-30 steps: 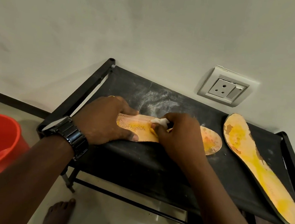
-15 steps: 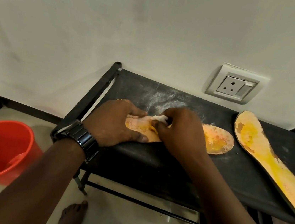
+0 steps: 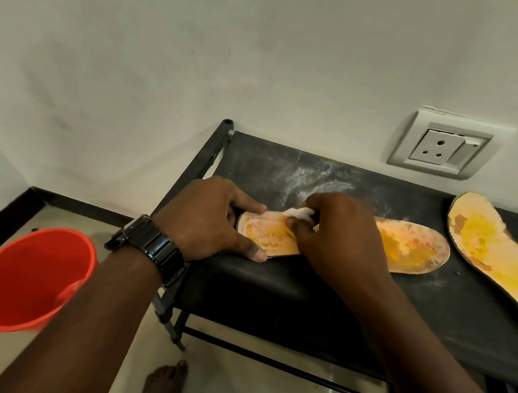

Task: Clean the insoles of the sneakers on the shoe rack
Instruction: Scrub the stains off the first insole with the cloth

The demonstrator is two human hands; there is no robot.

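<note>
1. On the pale floor at the left stands a red-orange plastic bucket [image 3: 24, 265], just beside the left end of the black fabric-topped shoe rack [image 3: 305, 287].
2. A bare foot [image 3: 162, 387] shows on the floor in front of the rack.
3. The left hand [image 3: 206, 219], a black metal-link wristwatch [image 3: 150, 248] on its wrist, lies over the heel end of a worn yellow-orange foam insole [image 3: 408, 247]. Its fingers are stretched out along the far edge and its thumb along the near edge, pressing the insole down.
4. That insole lies flat and lengthwise on the rack's top shelf, toe to the right, on fabric dusted with white powder.
5. The right hand [image 3: 341, 235] pinches a small white wad [image 3: 299, 213] (cloth or tissue, I cannot tell) between curled fingers and thumb. It holds the wad against the insole, near the left hand's fingertips.
6. A white wall socket [image 3: 443, 147] sits on the wall above the shelf.
7. Further right, apart from the first, a second yellow insole with a peeling surface [image 3: 492, 251] lies slantwise on the same shelf, running out of view.
</note>
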